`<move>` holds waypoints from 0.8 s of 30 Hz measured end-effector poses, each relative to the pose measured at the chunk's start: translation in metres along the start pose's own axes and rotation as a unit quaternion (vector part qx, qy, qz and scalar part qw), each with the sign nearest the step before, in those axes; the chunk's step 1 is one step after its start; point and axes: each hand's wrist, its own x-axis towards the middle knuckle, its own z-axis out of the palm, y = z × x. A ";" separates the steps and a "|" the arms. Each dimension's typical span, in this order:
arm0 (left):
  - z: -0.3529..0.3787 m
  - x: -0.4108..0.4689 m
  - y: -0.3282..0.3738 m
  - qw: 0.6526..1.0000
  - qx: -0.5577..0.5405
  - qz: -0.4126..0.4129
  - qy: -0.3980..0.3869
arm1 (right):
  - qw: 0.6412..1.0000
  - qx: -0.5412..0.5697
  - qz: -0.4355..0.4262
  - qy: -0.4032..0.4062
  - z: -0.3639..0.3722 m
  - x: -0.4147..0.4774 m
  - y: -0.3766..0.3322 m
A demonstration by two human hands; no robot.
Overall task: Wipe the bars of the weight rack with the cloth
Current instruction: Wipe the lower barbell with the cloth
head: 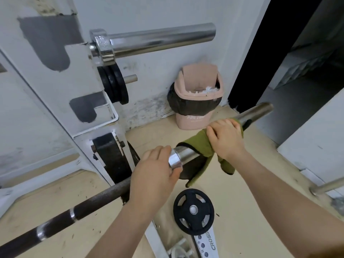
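A lower barbell runs from bottom left to upper right; its dark knurled shaft [61,218] leads into a chrome sleeve [188,151]. My left hand [154,175] grips the bar at the sleeve's collar. A green cloth [202,144] is draped over the sleeve, its ends hanging below. My right hand [226,135] presses the cloth onto the sleeve from above. The sleeve's bare end [258,111] sticks out past the cloth. A second chrome bar sleeve [160,39] rests higher on the white rack [80,77].
A pink bin [198,101] with a black liner stands against the wall behind the sleeve. A black weight plate [193,211] lies on the floor below my hands. Black plates [113,84] hang on the rack's peg. A dark doorway opens at right.
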 end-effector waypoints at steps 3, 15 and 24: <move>-0.006 -0.002 0.005 0.999 -0.016 -0.001 0.038 | 0.999 0.007 0.037 -0.013 0.002 -0.001 -0.022; 0.022 0.030 0.022 0.996 0.083 0.013 0.000 | 0.997 0.003 -0.071 0.008 0.003 0.011 0.019; -0.010 0.016 0.050 0.996 -0.065 0.007 0.057 | 0.992 0.079 -0.098 0.012 0.012 -0.046 -0.052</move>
